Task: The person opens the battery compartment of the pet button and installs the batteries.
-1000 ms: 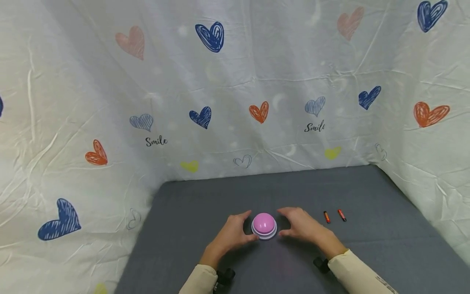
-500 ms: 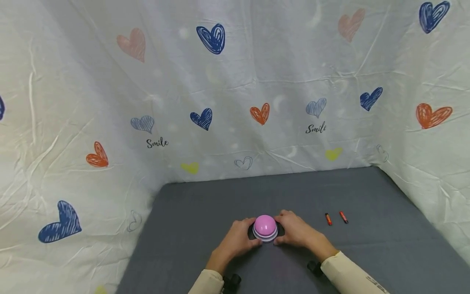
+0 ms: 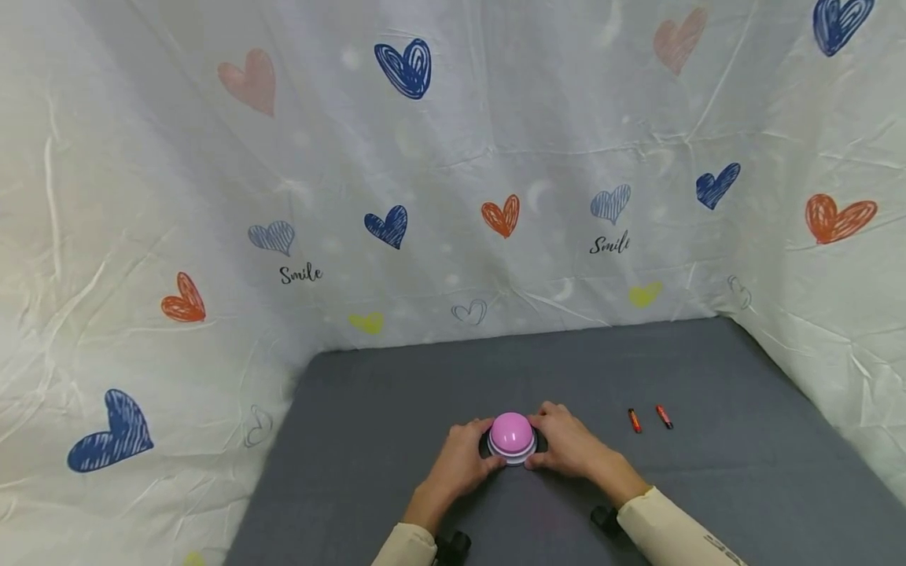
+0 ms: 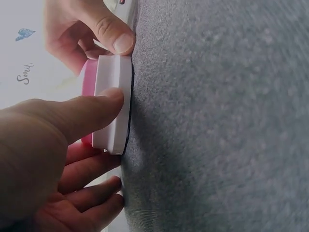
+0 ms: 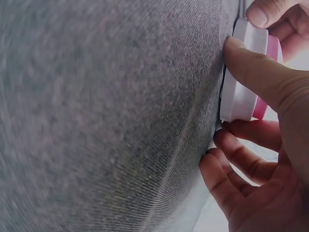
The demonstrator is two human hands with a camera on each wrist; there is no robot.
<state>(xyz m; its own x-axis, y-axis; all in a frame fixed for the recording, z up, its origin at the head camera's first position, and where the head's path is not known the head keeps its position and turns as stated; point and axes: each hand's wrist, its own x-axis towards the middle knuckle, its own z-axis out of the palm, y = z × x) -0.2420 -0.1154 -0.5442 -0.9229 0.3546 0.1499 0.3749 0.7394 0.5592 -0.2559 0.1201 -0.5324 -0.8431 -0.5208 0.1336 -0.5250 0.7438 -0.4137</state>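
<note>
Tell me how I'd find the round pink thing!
Look at the grey table below the heart curtain. Near its front, the left hand and right hand grip the pink dome button. It is round with a white base, unlike the two thin batteries beside it.

The word "Smile" stands in black script on the white heart-print cloth [image 3: 453, 157] twice in the head view: once at centre left under a pale blue heart, once right of centre under another pale blue heart. The left wrist view shows part of it, blurred, at the left edge.
</note>
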